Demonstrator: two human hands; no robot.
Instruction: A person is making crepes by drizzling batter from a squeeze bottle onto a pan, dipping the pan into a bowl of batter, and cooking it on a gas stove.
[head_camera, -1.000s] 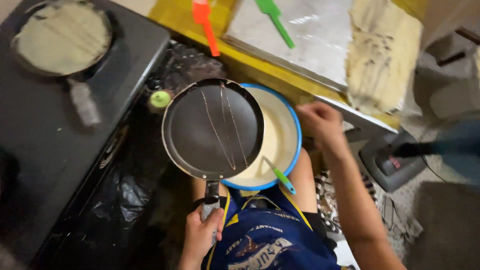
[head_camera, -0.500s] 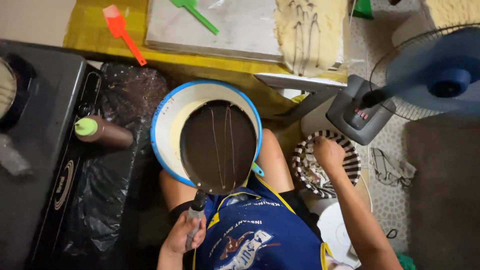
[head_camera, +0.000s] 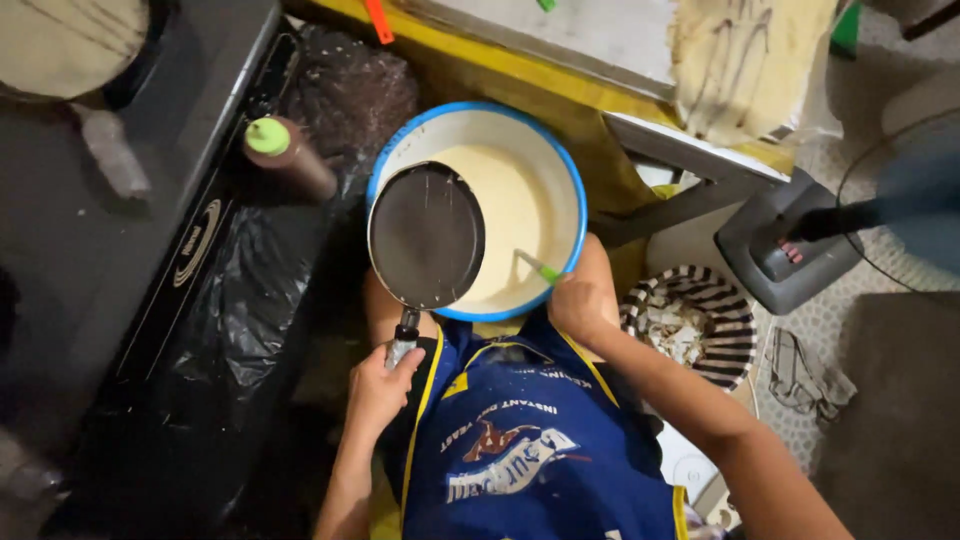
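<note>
Near the lower middle of the frame the left hand (head_camera: 380, 385) is clenched around the handle of a dark round pan (head_camera: 427, 236), its fingers wrapped tight on the grip. The pan is held over the left part of a white basin with a blue rim (head_camera: 566, 170), which sits in the centre of the frame and holds pale yellow batter (head_camera: 515, 215). The pan covers part of the batter; whether it touches the liquid cannot be told.

The right hand (head_camera: 580, 300) rests at the lower right rim of the basin, closed on the green handle of a small utensil (head_camera: 538, 267) whose other end dips into the batter.

Below the hands lies a blue apron (head_camera: 530, 440) with yellow trim. To the left of the basin a brown squeeze bottle with a green cap (head_camera: 290, 155) stands beside a black stove (head_camera: 120, 230). At the upper right, a thin pale crepe with dark streaks (head_camera: 745, 60) hangs over the edge of a foil-covered tray (head_camera: 590, 35). Right of the right hand is a striped black-and-white basket (head_camera: 695, 325) holding scraps, and further right a grey fan base (head_camera: 785, 245)
</note>
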